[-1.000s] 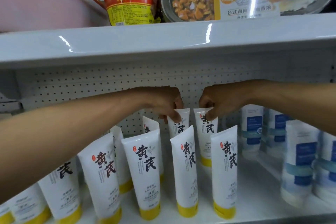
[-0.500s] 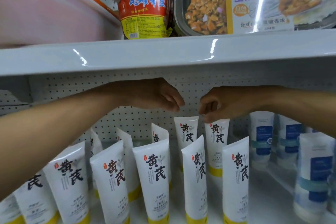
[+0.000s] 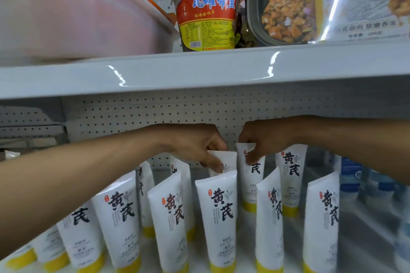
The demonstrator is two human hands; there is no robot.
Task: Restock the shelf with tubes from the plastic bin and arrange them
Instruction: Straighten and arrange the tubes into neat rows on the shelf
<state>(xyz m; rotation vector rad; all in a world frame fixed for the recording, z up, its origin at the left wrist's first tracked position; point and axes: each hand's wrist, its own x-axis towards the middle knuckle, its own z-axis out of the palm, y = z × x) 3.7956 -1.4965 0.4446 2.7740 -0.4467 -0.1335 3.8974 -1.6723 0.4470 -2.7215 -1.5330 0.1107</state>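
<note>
- Head view: the left hand [image 3: 195, 146] pinches the flat crimped top of a back-row tube [image 3: 228, 162] just in front of the pegboard [image 3: 155, 113], its thumb and fingertips curled over the edge.
- The right hand [image 3: 264, 139] pinches the top of the neighbouring tube [image 3: 249, 188] in the same way. This tube also stands close to the pegboard, and the two hands are nearly touching.
- The step looks like squaring up the back row. Each tube should be steered by its stiff crimp, turned label-forward and settled flat on its cap before it is let go. Both wrists need to stay high, because the front-row tubes [image 3: 216, 217] stand further out from the pegboard, right below the forearms, and several already lean.
- The tubes are glossy white soft plastic. They taper from a wide flattened seal at the top down to round yellow caps [image 3: 221, 267], so I judge them top-heavy and easy to tip.
- The shelf [image 3: 366, 239] below the pegboard is smooth painted metal and looks slippery. Blue-labelled tubes [image 3: 350, 177] stand towards the pegboard's right end.
- The plastic bin [image 3: 77, 11] is translucent pink with an orange rim. It sits on the board above the pegboard, to the left, beside a red-labelled jar [image 3: 206, 11].
</note>
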